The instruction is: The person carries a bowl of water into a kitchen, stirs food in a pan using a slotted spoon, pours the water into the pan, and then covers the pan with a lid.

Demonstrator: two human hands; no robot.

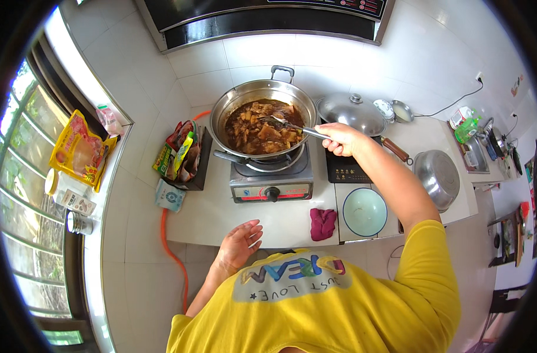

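My right hand point(342, 139) grips the dark handle of a metal slotted turner point(272, 119), whose head rests among the food in a large steel wok point(310, 106). Brown chunks of stewed food point(261, 128) sit in dark sauce there. Under the wok stands a single-burner gas stove point(272, 187) with a black knob. Close to my body, my left hand point(242, 240) hangs near the counter's front edge, palm turned inward, fingers loosely apart and holding nothing. A folded magenta cloth point(322, 224) and a pale green bowl point(364, 212) lie on the counter to its right.
A domed steel lid point(353, 114) covers part of a black induction cooker point(342, 170). An upturned steel basin point(437, 180) sits at right. Left of the stove stands a black box point(201, 170) of seasoning packets. An orange gas hose point(175, 260) hangs down. The range hood point(268, 26) juts out above.
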